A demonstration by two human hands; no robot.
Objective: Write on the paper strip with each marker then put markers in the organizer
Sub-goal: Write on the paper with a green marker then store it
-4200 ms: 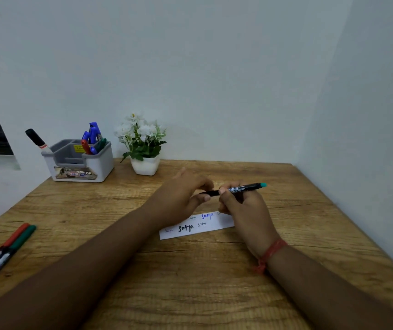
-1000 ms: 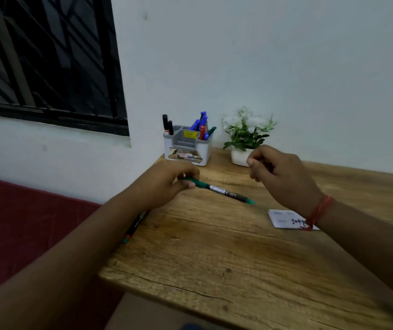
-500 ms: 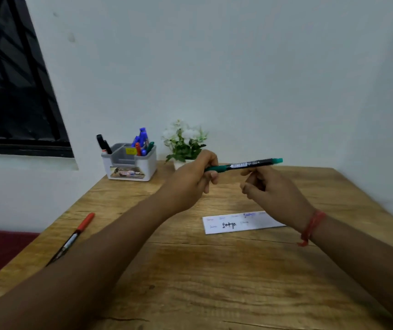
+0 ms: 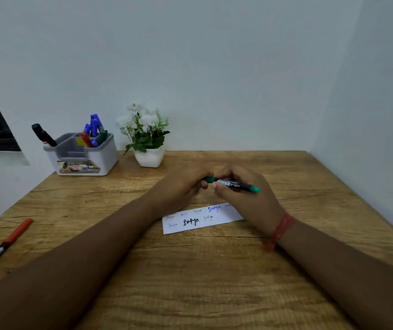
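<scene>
Green marker [image 4: 232,184]: it is held in the air above the table, almost level, with the green cap end to the left and the teal end to the right, slightly lower.
Left hand [image 4: 183,188]: its fingers are curled round the green cap end of the marker; the cap tip is hidden inside the fingers.
Right hand [image 4: 245,195]: the thumb and fingers pinch the barrel near the white label; the teal end sticks out past the hand to the right. A red thread is on the wrist.
Paper strip [image 4: 201,219]: it lies flat on the wooden table [image 4: 190,270], just below both hands, partly covered by the right hand. Words in black and blue are on it.
Organizer [image 4: 83,153]: it stands at the far left of the table, near the wall, with blue, red, green and black markers inside.
Red marker [image 4: 2,245]: it lies on the table at the left edge, well apart from the hands.
Flower pot [image 4: 149,157]: it stands just beside the organizer, to its right.
</scene>
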